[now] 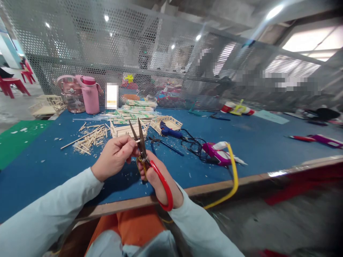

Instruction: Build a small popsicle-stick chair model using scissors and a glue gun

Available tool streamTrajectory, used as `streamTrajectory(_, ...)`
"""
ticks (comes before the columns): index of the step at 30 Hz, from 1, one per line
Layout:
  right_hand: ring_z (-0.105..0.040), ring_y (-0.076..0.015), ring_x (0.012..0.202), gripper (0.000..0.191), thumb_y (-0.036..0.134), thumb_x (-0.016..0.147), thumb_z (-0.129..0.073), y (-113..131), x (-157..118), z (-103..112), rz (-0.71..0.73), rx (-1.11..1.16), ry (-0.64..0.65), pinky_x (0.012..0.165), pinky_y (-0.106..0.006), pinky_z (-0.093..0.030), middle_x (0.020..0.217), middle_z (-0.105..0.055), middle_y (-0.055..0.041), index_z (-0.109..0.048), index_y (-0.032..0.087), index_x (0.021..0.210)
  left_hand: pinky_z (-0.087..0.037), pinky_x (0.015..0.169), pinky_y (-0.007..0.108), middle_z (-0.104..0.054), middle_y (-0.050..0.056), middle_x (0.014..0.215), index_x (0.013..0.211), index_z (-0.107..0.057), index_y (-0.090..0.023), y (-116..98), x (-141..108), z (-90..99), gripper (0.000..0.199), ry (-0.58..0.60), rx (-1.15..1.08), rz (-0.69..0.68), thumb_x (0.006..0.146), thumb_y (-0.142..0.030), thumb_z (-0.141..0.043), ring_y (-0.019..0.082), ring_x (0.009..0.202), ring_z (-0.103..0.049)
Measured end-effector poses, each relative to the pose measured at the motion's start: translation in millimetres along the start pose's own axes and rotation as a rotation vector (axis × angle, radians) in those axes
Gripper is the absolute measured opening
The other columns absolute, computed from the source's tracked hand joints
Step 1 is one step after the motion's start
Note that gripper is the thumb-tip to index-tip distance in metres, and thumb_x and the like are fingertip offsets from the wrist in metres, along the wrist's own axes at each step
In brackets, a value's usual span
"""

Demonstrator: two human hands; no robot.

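Left hand: My left hand (118, 153) pinches a pale stick (138, 141) between thumb and fingers; the pinch is narrow, with only a short end showing past the fingertips.
Right hand: My right hand (160, 178) is wrapped around the handles of the scissors (142, 142), with the red loop lying over the thumb side.
Blades: Parted in a narrow V; I cannot tell whether either edge touches the stick.
Stick location: Above the near part of the blue table (241, 132), its exposed end at the blades, between my two hands.
Reason for pinch: Probably a grip close to the exposed end, so that the thin piece stays steady at the blades.
Reason for scissor hold: The handles sit low and near me, apparently to leave the blades free of my fingers and in my line of sight.
Scissors axis: Long axis runs from the red loop near my right wrist, away from me and leftward; tips point up and forward.
Stick axis: Roughly left to right, across the blades; the exposed end points right.
Loose sticks: A heap of short sticks (93, 137) lies beyond my left hand, likely placed for easy reach.
Wooden frame: The slatted frame (120, 129) stands behind the blades, near the heap.
Blue glue gun: The blue glue gun (171, 131) lies right of the frame, apparently parked out of the hands' way.
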State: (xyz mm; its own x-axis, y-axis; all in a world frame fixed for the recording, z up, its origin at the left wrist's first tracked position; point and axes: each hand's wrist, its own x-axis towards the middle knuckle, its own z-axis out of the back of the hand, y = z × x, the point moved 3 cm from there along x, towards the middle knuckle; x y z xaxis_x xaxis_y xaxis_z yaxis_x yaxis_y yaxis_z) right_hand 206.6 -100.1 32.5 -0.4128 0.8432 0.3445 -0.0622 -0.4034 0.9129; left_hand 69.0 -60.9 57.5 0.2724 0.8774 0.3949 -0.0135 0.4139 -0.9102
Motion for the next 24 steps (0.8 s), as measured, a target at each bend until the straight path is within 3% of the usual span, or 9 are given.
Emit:
streamTrajectory(4,-0.04,-0.0115,0.06,0.06,0.07,0.082,-0.04,3,1,-1,0.035,-0.033,-0.025,0.055,-0.025,-0.04,0.074,-0.046,0.0001,-0.055,0.019,0.111,-0.043,0.047,0.021,-0.058,0.0,0.059,0.062,-0.052,-0.016,-3,0,0.9,0.033,0.041,-0.004,-0.032,0.084,-0.041,-0.051,0.009,0.048,-0.051)
streamTrajectory(9,-0.048,-0.0135,0.066,0.042,0.056,0.087,-0.047,-1,3,-3,0.069,-0.136,-0.147,0.065,-0.027,-0.044,0.072,-0.053,-0.0012,-0.06,0.018,0.097,-0.043,0.05,0.021,-0.055,-0.001,0.055,0.06,-0.052,-0.016,-5,0,2.3,0.035,0.05,0.02,-0.059,0.085,-0.041,-0.05,0.009,0.05,-0.052)
streamTrajectory(13,-0.041,-0.0096,0.051,0.04,0.055,0.09,-0.041,-16,2,-8,-0.036,-0.085,-0.219,0.049,-0.022,-0.036,0.059,-0.046,0.003,-0.056,0.018,0.084,-0.043,0.051,0.021,-0.055,0.0,0.057,0.061,-0.052,-0.016,-1,0,1.6,0.034,0.076,0.033,-0.047,0.086,-0.038,-0.048,0.009,0.051,-0.052)
streamTrajectory(16,-0.034,-0.0073,0.043,0.038,0.055,0.09,-0.04,-21,0,-5,-0.078,0.004,-0.282,0.041,-0.021,-0.03,0.055,-0.04,0.0068,-0.052,0.019,0.09,-0.041,0.05,0.021,-0.054,-0.001,0.056,0.059,-0.051,-0.016,0,-2,1.1,0.035,0.084,0.067,-0.051,0.087,-0.037,-0.045,0.009,0.049,-0.05)
streamTrajectory(18,-0.035,-0.0074,0.043,0.035,0.053,0.087,-0.047,-16,-2,8,-0.077,-0.038,-0.367,0.041,-0.021,-0.03,0.057,-0.041,0.0074,-0.05,0.019,0.097,-0.039,0.049,0.021,-0.051,-0.001,0.054,0.058,-0.051,-0.016,1,-3,1.3,0.037,0.081,0.111,-0.06,0.087,-0.038,-0.045,0.009,0.048,-0.048)
streamTrajectory(21,-0.045,-0.0095,0.049,0.035,0.036,0.075,-0.062,-2,-11,42,-0.125,-0.313,-0.46,0.048,-0.021,-0.038,0.061,-0.049,0.0067,-0.047,0.02,0.102,-0.037,0.048,0.02,-0.051,-0.001,0.052,0.058,-0.054,-0.015,3,-3,0.1,0.038,0.114,0.194,-0.052,0.086,-0.04,-0.046,0.009,0.048,-0.045)
streamTrajectory(24,-0.059,-0.0142,0.061,0.033,0.021,0.069,-0.059,3,-27,81,-0.335,-0.652,-0.365,0.058,-0.024,-0.046,0.073,-0.063,0.001,-0.05,0.021,0.101,-0.036,0.048,0.02,-0.054,-0.001,0.052,0.062,-0.059,-0.015,8,-1,-2.3,0.036,0.162,0.251,-0.034,0.085,-0.041,-0.049,0.009,0.048,-0.045)
